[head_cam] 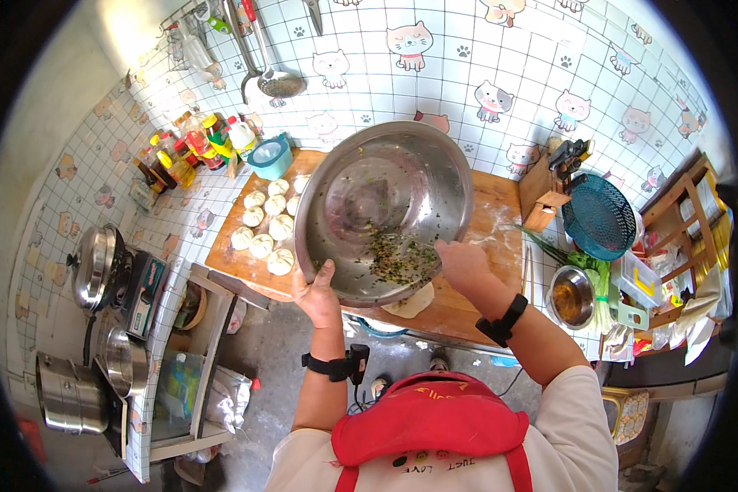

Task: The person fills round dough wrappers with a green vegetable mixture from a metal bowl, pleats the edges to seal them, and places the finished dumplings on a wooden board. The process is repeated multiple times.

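Observation:
A large stainless steel basin (357, 163) is tilted towards me above the wooden board. Its near-left rim is gripped by my left hand (317, 295), thumb on the inside. My right hand (466, 264) is closed on a thin metal utensil (406, 238), whose lower end is lost in the filling. Chopped green and brown filling (396, 258) lies gathered low in the basin, with scraps stuck to the wall. Beneath the near rim, a flat dough wrapper (413, 302) shows in part. Pleated buns (281, 227) rest on the board to the left, some hidden by the basin.
The floured wooden board (498, 227) carries all this. Seasoning bottles (200, 147) and a light-blue tub (269, 157) stand at back left. On the right are a knife block (544, 190), a teal colander (599, 215), a steel bowl (571, 298) and leafy greens (599, 289).

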Motion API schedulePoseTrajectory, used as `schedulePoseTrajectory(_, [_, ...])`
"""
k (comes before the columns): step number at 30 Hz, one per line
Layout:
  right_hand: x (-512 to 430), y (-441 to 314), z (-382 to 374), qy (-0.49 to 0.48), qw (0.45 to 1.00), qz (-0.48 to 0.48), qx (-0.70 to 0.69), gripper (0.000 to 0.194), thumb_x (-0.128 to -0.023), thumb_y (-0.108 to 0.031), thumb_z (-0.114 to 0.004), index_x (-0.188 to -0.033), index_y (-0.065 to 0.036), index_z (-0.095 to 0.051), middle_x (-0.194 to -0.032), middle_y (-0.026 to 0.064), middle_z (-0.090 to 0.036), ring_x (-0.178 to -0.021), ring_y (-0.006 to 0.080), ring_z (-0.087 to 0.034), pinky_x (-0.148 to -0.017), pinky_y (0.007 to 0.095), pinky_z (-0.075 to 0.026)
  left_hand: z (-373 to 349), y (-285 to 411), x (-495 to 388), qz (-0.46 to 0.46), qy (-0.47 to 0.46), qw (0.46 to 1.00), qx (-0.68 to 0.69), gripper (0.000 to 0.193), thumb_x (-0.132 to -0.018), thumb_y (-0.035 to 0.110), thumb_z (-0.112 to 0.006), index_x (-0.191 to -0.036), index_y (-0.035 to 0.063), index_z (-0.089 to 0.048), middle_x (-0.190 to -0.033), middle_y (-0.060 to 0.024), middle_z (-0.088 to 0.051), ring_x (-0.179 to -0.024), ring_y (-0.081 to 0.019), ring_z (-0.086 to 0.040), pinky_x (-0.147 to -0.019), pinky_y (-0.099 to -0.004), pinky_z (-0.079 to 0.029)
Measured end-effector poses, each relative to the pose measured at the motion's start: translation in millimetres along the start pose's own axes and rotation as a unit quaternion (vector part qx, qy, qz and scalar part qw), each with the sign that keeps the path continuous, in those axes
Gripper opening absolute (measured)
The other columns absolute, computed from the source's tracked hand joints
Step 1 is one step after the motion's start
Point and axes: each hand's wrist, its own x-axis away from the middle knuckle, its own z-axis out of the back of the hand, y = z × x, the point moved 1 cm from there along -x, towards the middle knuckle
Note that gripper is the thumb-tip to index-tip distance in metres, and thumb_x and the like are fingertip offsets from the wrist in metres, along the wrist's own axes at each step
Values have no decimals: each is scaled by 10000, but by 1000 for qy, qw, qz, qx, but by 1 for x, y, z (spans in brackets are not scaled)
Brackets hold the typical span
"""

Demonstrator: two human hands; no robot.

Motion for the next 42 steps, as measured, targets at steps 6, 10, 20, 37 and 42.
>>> schedulePoseTrajectory(6, [-20, 7, 0, 74, 996, 52, 5, 95, -775, -84, -483, -851, -74, -540, -712, 109, -608, -649, 291, -617, -536, 390, -471, -6, 4, 1, -6, 4, 1000, -7, 279, -719, -36, -655, -996, -26, -618, -962, -36, -623, -848, -128, -544, -811, -259, -413])
schedulePoseTrajectory(10, [-16, 11, -7, 32, 991, 115, 56, 79, -774, -93, -490, -825, -73, -547, -686, 103, -603, -608, 280, -607, -505, 379, -462, -6, 4, 1, -22, 4, 1000, 3, 294, -727, -13, -668, -1015, -29, -615, -980, -37, -623, -862, -127, -546, -819, -261, -411])
schedulePoseTrajectory(20, [-13, 16, -23, -71, 995, 55, 40, 115, -810, -106, -466, -855, -68, -564, -729, 136, -636, -701, 306, -640, -562, 416, -487, -5, -6, -7, -42, -60, 997, -27, 410, -754, -8, -671, -1143, -52, -550, -1135, -61, -552, -1007, -152, -499, -901, -274, -384])
schedulePoseTrajectory(37, [63, 31, -70, 32, 997, 64, -13, 179, -724, -87, -545, -902, -84, -562, -670, 114, -590, -601, 303, -609, -512, 415, -469, 0, -25, -7, -138, -75, 967, -201, 434, -745, -52, -638, -1167, -61, -537, -1208, -160, -549, -1092, -244, -521, -947, -328, -389])
schedulePoseTrajectory(42, [48, 35, -69, 20, 999, -1, -39, 137, -726, -73, -531, -857, -77, -567, -688, 129, -592, -642, 298, -616, -559, 422, -480, 0, -29, -7, -164, -74, 964, -197, 429, -750, -27, -654, -1161, -63, -539, -1212, -173, -547, -1091, -253, -526, -948, -338, -392])
